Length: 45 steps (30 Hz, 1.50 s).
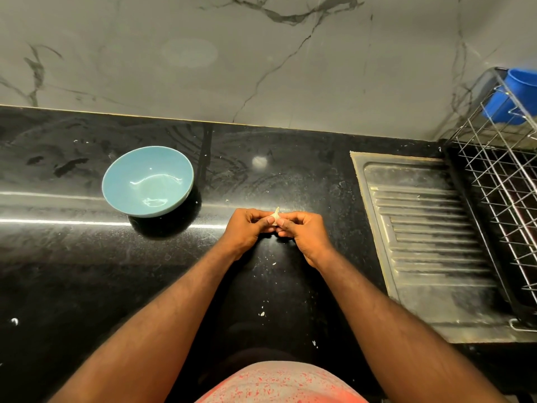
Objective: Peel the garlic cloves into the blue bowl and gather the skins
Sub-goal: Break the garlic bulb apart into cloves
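Black stone, polished and smeared with wipe marks, makes up the counter (pixel 72 271) where the person stands, both bare forearms reaching out over it. The two hands meet just above the worktop, near the middle of it. The left hand (pixel 247 228) has its fingers curled in, and its thumb and fingertips pinch a garlic clove (pixel 276 217) from the left. The right hand (pixel 305 231) is curled the same way and pinches the same clove from the right, so the thumbs nearly touch. The clove is pale and papery, and its pointed tip sticks up from between the fingers. Most of its body is hidden behind them, so I cannot tell how much skin is on it. The blue bowl (pixel 116 175) sits upright on the counter to the left of the hands and a little further back, apart from them, its glossy inside catching the light. A few small pale flecks (pixel 262 314) lie scattered on the dark stone between the forearms, too small to say for sure what they are. To the right, a ribbed steel drainboard (pixel 430 228) is set into the counter, and beyond it stands a wire rack (pixel 499 181) with a blue cup (pixel 514 94) hooked at its far corner. Grey-veined marble (pixel 203 53) covers the wall behind. At the near edge, a pink-speckled shirt (pixel 279 382) is pressed close to the counter.
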Each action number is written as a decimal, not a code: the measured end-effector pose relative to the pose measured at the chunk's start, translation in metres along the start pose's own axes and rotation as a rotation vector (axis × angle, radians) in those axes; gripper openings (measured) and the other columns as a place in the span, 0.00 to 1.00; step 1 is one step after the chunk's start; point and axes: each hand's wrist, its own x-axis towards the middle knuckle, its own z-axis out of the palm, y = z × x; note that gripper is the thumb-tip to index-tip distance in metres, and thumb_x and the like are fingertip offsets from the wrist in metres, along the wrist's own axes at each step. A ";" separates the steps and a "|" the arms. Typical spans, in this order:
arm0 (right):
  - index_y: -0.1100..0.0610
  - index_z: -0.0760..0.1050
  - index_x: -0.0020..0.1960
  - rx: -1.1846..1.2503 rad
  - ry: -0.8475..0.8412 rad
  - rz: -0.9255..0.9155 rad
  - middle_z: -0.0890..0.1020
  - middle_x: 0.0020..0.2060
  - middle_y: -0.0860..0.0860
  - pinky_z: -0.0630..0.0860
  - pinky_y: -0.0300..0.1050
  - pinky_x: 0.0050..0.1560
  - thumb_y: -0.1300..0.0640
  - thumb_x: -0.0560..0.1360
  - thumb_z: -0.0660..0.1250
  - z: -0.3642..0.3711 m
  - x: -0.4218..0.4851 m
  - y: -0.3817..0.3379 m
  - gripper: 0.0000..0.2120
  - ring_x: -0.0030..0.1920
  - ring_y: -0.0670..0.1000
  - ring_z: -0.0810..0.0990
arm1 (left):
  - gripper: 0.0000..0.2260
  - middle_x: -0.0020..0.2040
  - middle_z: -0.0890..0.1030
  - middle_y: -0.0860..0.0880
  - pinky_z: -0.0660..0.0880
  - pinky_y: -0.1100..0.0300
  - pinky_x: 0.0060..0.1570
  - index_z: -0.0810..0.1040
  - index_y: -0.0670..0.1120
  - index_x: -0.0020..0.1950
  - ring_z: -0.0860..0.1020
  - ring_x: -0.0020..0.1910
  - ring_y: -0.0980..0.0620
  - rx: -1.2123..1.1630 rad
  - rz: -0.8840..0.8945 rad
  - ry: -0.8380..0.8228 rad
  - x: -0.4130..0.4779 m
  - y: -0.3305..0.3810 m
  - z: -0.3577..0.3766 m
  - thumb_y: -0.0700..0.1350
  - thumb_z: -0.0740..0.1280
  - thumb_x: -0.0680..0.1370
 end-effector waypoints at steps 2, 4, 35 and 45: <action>0.61 0.83 0.48 -0.001 -0.001 0.004 0.85 0.39 0.56 0.81 0.38 0.42 0.67 0.76 0.70 0.000 0.001 0.001 0.04 0.37 0.48 0.83 | 0.09 0.46 0.85 0.42 0.81 0.63 0.47 0.81 0.35 0.57 0.84 0.42 0.52 -0.006 -0.007 0.000 0.001 0.000 0.000 0.35 0.68 0.78; 0.63 0.82 0.49 -0.006 0.003 0.011 0.85 0.39 0.58 0.81 0.38 0.42 0.67 0.76 0.70 0.000 0.001 0.001 0.04 0.37 0.48 0.82 | 0.08 0.43 0.86 0.44 0.81 0.63 0.46 0.81 0.36 0.57 0.84 0.40 0.53 -0.017 -0.020 -0.002 0.001 0.000 0.000 0.35 0.67 0.79; 0.61 0.81 0.43 0.032 0.010 0.002 0.84 0.37 0.56 0.80 0.39 0.39 0.65 0.76 0.71 0.003 -0.002 -0.002 0.03 0.38 0.50 0.83 | 0.08 0.47 0.86 0.42 0.80 0.59 0.52 0.84 0.39 0.53 0.85 0.49 0.47 0.047 0.057 -0.041 -0.005 0.000 -0.001 0.36 0.72 0.75; 0.60 0.81 0.42 -0.018 0.029 -0.014 0.83 0.35 0.56 0.80 0.38 0.38 0.66 0.77 0.69 0.005 -0.001 -0.001 0.06 0.34 0.48 0.82 | 0.07 0.47 0.84 0.44 0.81 0.54 0.52 0.85 0.42 0.53 0.83 0.47 0.46 0.297 0.179 0.020 -0.002 -0.012 0.001 0.41 0.69 0.79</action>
